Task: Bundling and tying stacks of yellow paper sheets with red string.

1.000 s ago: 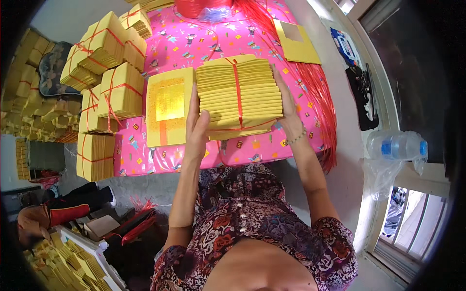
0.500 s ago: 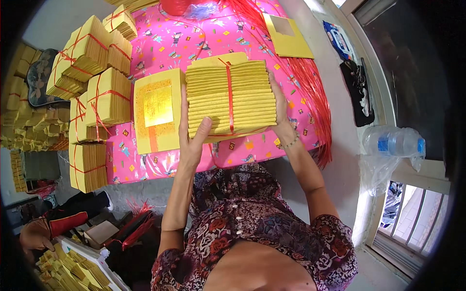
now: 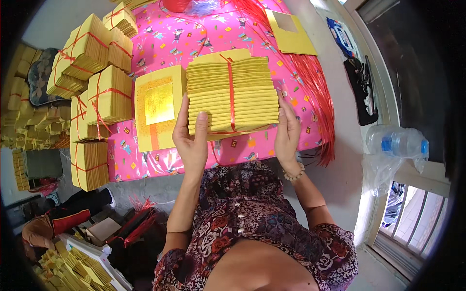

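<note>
A thick bundle of folded yellow paper (image 3: 208, 104), bound by a red plastic ribbon (image 3: 231, 97), lies in front of me on stacked flat yellow paper. My left hand (image 3: 191, 140) grips its near left corner, thumb over the front edge and fingers along the left side. On the opposite side, my right hand (image 3: 289, 132) holds the near right corner between thumb and fingers; the fingertips are partly hidden by the bundle's edge. Just left of it rests a yellow sheet pile (image 3: 138, 111) with a shiny gold square (image 3: 160, 105) on top.
Several tied yellow bundles (image 3: 114, 92) are stacked along the left of the pink patterned table (image 3: 165, 48). Red plastic strands (image 3: 324, 111) hang over its right edge, by a yellow folder-like sheet (image 3: 296, 43). A clear bottle (image 3: 398, 144) sits on the right ledge.
My right hand has slid nearer along the bundle's right side, and its thumb now shows. My left hand keeps its grip, with the wrist slightly turned. The bundle has barely shifted.
</note>
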Demonstrator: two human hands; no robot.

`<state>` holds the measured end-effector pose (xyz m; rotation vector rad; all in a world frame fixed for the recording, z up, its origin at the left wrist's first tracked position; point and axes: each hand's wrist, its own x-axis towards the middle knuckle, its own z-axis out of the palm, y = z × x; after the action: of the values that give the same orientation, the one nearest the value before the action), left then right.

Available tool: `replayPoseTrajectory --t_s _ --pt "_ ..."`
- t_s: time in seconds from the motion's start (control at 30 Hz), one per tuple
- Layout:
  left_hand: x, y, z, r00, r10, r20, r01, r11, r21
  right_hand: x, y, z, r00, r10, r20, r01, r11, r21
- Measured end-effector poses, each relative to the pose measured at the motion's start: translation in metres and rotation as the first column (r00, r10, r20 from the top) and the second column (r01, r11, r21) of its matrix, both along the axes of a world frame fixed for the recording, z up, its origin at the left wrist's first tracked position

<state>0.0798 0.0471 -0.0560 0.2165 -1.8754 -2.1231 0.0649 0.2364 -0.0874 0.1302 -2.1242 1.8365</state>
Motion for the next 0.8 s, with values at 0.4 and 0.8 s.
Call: replayPoseTrajectory --t_s 0.4,0.8 --pt "0.001 0.007 -0.002 0.996 0.086 0.001 -0.086 0.996 -0.035 0.005 0.000 0.000 0.999 -0.022 -0.030 0.024 0.997 0.077" --pt "0.001 0.005 -0.003 0.998 0.055 -0.013 -0.056 0.997 -0.062 0.012 -0.002 0.005 1.000 0.006 -0.016 -0.005 0.997 0.081"
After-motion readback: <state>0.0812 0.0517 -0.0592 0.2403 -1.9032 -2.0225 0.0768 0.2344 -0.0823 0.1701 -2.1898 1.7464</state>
